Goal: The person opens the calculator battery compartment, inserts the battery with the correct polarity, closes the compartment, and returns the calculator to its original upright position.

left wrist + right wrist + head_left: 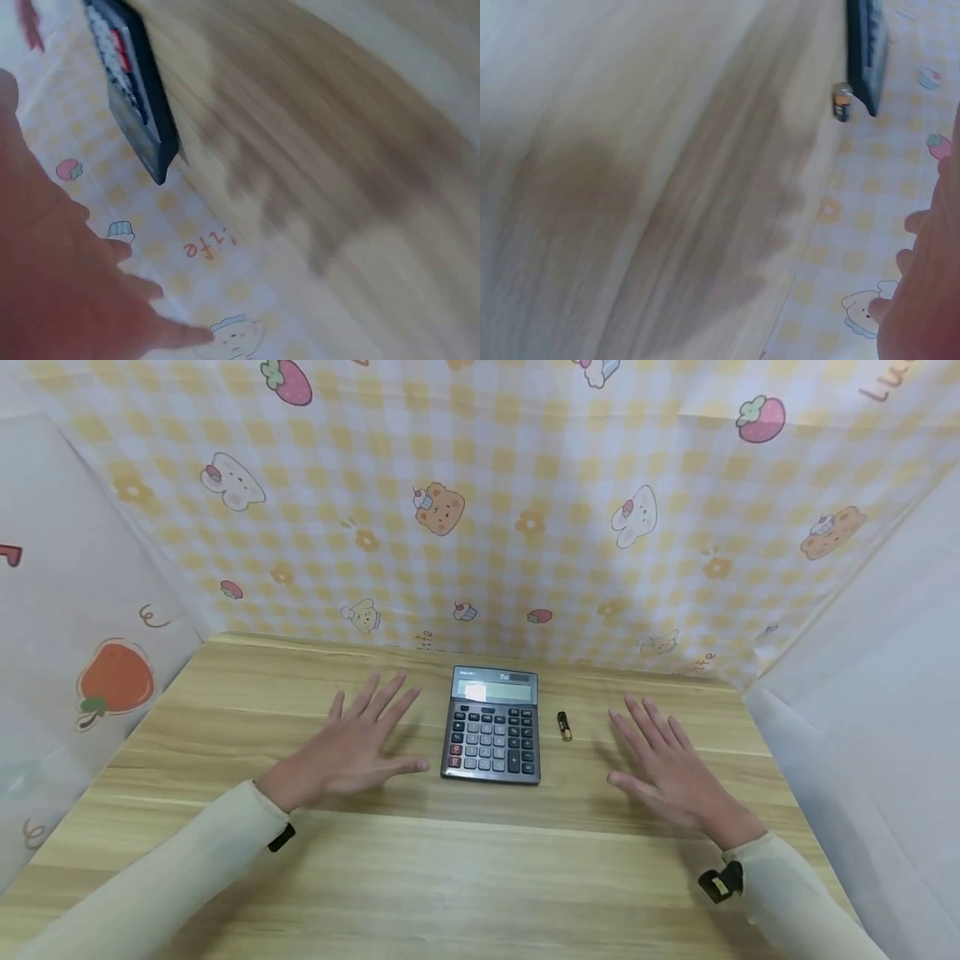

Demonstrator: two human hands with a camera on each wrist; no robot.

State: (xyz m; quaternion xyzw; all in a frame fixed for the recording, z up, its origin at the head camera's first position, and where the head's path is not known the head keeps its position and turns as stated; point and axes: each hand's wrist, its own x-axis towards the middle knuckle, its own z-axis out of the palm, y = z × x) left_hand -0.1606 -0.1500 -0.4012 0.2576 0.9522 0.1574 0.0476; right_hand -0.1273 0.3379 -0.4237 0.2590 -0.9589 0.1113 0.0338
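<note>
A dark grey desk calculator [491,727] lies face up on the wooden table, its display toward the back. Just to its right lies a small black and copper battery [565,727]. My left hand [356,743] is left of the calculator, fingers spread and straight, holding nothing. On the other side, my right hand [667,768] hovers to the right of the battery with fingers extended and nothing in it. The left wrist view catches the calculator's [131,82] edge beside the hand [60,277]. In the right wrist view the battery [842,102] shows near the calculator's corner.
The wood-grain table [450,877] ends at a yellow checked cloth [487,527] hanging behind it. White sheets [870,693] close off the left and right sides. A dark band [722,882] sits on each wrist.
</note>
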